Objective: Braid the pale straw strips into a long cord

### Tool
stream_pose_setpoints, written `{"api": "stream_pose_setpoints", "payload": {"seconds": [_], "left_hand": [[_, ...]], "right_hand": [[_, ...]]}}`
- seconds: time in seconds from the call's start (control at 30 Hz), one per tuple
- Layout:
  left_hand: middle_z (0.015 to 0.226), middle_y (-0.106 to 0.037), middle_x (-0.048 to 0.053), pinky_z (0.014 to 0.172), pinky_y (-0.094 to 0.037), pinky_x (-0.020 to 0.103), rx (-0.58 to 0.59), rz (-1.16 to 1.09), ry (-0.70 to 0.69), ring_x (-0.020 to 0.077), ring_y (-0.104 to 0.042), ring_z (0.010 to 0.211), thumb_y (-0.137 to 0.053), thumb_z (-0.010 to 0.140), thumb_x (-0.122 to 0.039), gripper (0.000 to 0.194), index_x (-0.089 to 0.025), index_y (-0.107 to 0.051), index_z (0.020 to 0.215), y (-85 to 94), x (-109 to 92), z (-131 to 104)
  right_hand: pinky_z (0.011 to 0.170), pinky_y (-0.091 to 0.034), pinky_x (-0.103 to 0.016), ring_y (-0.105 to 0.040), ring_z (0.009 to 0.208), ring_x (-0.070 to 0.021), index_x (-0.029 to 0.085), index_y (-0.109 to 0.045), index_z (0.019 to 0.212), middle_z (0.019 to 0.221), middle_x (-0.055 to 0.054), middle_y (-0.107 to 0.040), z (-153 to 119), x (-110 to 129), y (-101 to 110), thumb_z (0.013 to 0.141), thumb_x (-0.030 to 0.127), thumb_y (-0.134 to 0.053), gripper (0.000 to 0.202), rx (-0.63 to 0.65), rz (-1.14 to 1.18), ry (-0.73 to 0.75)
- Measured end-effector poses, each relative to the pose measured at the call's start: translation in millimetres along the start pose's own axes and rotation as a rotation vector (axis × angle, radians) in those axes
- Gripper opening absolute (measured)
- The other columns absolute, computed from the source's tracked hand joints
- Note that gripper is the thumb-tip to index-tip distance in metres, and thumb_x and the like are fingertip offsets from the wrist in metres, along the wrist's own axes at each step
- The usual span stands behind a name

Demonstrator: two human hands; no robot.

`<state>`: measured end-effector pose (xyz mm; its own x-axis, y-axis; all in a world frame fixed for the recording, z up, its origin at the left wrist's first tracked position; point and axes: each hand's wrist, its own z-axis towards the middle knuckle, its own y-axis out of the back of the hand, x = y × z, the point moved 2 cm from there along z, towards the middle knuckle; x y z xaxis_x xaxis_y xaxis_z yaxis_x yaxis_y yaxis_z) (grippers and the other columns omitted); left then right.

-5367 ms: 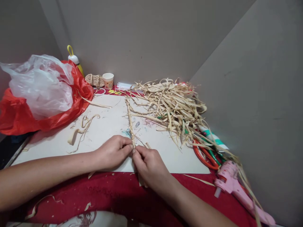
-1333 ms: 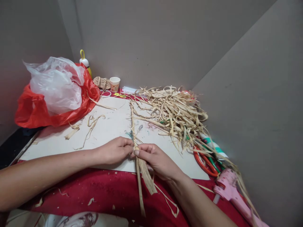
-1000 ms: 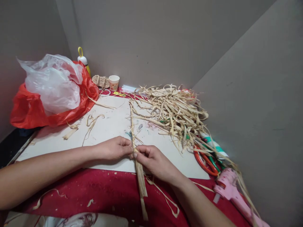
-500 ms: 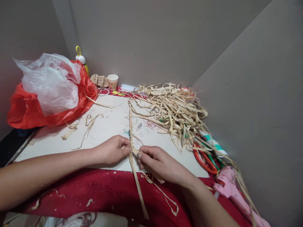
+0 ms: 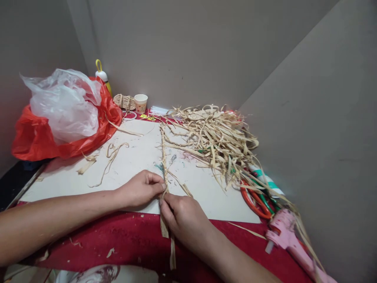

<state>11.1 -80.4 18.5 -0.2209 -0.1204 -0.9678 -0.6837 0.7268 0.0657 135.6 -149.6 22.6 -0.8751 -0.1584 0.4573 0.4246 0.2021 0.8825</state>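
A thin braid of dried straw runs down the middle of the white board. My left hand pinches it near its lower end, coming from the left. Just below and to the right, my right hand is closed on the straw strands under the braid, its thumb and fingertips nearly touching my left fingertips. Flat loose ends hang below my right hand over the red cloth. A short strand sticks out to the right of the braid.
A heap of dried straw covers the board's back right. Red-handled scissors and a pink glue gun lie at the right. Red and clear plastic bags fill the back left, near a paper cup and a woven piece.
My right hand has moved left and slightly down, under the braid's lower end. The hanging strands have shifted and bunched below it. My left hand stays nearly in place.
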Motion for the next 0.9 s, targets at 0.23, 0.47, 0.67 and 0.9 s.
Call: {"api": "stream_pose_setpoints", "payload": {"seconds": [0.23, 0.47, 0.67, 0.9], "left_hand": [[0.057, -0.049, -0.003, 0.058, -0.033, 0.022, -0.02, -0.036, -0.016, 0.0085, -0.041, 0.058, -0.057, 0.075, -0.03, 0.024, -0.012, -0.056, 0.061, -1.4, 4.1, -0.3], [0.063, -0.059, 0.001, 0.059, -0.036, 0.022, 0.015, -0.135, 0.043, 0.0099, -0.047, 0.057, -0.058, 0.075, -0.035, 0.025, -0.012, -0.057, 0.066, -0.1, 10.2, -2.3], [0.056, -0.056, 0.0, 0.051, -0.03, 0.02, -0.019, -0.12, 0.082, 0.0085, -0.043, 0.051, -0.06, 0.072, -0.037, 0.026, -0.012, -0.057, 0.063, -7.5, 14.7, 3.6], [0.051, -0.05, -0.002, 0.048, -0.027, 0.02, -0.024, -0.015, 0.017, 0.0076, -0.036, 0.047, -0.054, 0.073, -0.035, 0.027, -0.013, -0.056, 0.059, -9.8, 12.4, 4.1]], "right_hand": [[0.057, -0.029, -0.025, -0.06, 0.062, -0.0143, 0.017, -0.061, 0.082, 0.075, -0.005, -0.069, 0.2, 5.2, 4.0, 0.093, 0.027, -0.035, 0.03, 0.022, -0.153, 0.016], [0.056, -0.032, -0.021, -0.053, 0.056, -0.0107, 0.018, -0.062, 0.068, 0.065, -0.001, -0.064, -17.7, 8.7, 39.2, 0.09, 0.034, -0.044, 0.033, 0.233, -0.039, 0.155], [0.055, -0.04, -0.021, -0.054, 0.057, -0.0104, 0.016, -0.067, 0.086, 0.073, -0.003, -0.065, -18.8, -26.5, 105.2, 0.089, 0.038, -0.045, 0.032, 0.079, 0.287, 0.019], [0.041, -0.038, -0.022, -0.048, 0.042, -0.01, 0.012, -0.065, 0.083, 0.063, -0.004, -0.062, 19.9, -118.2, 144.6, 0.074, 0.046, -0.054, 0.037, -0.549, 0.334, -0.312]]}}
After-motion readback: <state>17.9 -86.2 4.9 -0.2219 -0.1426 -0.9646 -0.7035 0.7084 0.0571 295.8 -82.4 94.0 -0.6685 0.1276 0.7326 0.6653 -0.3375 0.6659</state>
